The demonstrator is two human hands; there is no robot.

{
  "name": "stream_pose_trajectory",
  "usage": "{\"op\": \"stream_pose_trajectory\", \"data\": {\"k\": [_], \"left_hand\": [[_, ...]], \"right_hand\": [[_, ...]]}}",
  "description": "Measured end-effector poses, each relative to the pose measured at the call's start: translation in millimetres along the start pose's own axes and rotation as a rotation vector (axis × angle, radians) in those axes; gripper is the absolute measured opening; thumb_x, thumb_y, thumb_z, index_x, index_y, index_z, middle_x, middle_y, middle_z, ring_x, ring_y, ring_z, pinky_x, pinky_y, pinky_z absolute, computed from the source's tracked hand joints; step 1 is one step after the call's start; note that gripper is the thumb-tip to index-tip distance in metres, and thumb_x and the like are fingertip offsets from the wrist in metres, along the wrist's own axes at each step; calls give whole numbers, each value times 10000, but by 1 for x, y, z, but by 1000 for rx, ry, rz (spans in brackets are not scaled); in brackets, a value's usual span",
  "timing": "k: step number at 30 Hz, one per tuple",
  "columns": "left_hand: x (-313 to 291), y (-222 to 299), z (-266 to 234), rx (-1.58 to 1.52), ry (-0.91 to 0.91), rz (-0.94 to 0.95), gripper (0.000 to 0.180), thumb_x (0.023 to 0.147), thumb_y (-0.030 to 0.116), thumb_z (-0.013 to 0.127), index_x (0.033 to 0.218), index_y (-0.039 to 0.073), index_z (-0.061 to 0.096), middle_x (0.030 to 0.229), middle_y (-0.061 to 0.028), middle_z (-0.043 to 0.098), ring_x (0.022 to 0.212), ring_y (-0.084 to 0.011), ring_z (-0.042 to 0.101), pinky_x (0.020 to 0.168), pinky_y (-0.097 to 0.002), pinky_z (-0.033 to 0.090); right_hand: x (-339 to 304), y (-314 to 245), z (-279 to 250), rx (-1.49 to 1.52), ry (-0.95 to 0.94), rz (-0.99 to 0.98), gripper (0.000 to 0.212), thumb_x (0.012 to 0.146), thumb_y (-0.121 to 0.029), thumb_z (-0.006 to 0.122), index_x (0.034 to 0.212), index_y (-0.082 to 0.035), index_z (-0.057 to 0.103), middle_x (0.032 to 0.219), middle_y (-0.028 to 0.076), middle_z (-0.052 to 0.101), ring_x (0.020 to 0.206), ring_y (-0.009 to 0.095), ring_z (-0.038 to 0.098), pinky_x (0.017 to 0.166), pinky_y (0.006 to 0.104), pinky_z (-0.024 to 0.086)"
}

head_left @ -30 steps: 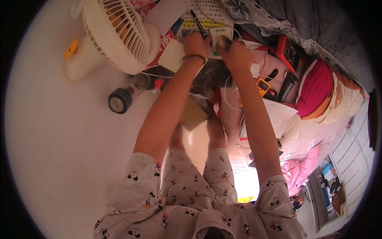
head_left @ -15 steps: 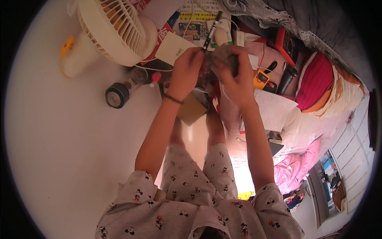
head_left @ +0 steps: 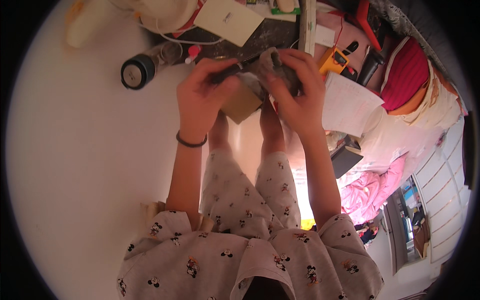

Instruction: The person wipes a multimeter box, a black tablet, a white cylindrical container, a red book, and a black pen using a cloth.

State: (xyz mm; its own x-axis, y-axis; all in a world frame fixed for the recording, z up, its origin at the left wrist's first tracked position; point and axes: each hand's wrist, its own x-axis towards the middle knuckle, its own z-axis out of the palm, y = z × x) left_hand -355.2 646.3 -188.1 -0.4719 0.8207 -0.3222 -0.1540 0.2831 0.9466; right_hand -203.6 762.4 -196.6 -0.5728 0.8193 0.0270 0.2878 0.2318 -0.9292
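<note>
Fingers of the left hand [head_left: 201,100] were pinched round a slim black pen-like tool [head_left: 248,62], and that's where the change was: half a second earlier the tool stuck up and away toward the desk, and now it lay nearly sideways, pointing right. A crumpled grey cloth [head_left: 271,65] sat at that end of it, bunched between the thumb and fingers of the right hand [head_left: 302,87]. Couldn't tell if tool and cloth were touching or just close. Both hands had come back toward the body too (the camera tipped, so part of that shift was the head), so I'd say the work was now between the two grips rather than up among the desk clutter.

Room-wise, most of it was left of the left hand, over a plain pale surface [head_left: 90,160], with a dark-lidded bottle [head_left: 137,72] up and left of the grip and a red-capped container [head_left: 193,52] nearer. Beyond the hands, a cream card [head_left: 227,20] lay by the dark tabletop [head_left: 277,34]; the hands hid some of its near edge. Below the grip were a tan board [head_left: 240,104] and the legs [head_left: 272,135]. Right was tighter: a pale strip [head_left: 308,30] just past the right fingertips, then an orange meter [head_left: 331,62] and loose paper [head_left: 350,105] just beside that hand.
</note>
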Motion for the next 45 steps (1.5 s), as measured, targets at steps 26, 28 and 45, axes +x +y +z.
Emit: {"op": "stream_pose_trajectory", "data": {"k": [26,28,45], "left_hand": [[-47,-34,25,-1137,-46,-351,398,1024,375,374,1208,54,520,1160,-90,619,1265,-270,471,1073,-407,382],[-47,-36,25,-1230,-90,-325,393,1024,377,369,1190,55,524,1154,-92,627,1288,-280,457,1101,-425,360],[-31,-9,30,-988,-178,-337,509,1035,361,313,1352,-34,362,1394,-224,438,1301,-344,435,1118,-436,339]], "right_hand": [[-81,-45,33,-83,-166,-21,206,697,-24,698,899,-61,705,908,42,593,736,182,618,600,302,509],[-85,-47,27,-86,-209,-22,209,688,-23,698,893,-65,705,894,36,594,736,181,619,588,301,508],[-62,-52,15,-99,-28,-74,274,703,-7,704,972,-57,710,874,45,590,636,156,570,552,271,462]]}}
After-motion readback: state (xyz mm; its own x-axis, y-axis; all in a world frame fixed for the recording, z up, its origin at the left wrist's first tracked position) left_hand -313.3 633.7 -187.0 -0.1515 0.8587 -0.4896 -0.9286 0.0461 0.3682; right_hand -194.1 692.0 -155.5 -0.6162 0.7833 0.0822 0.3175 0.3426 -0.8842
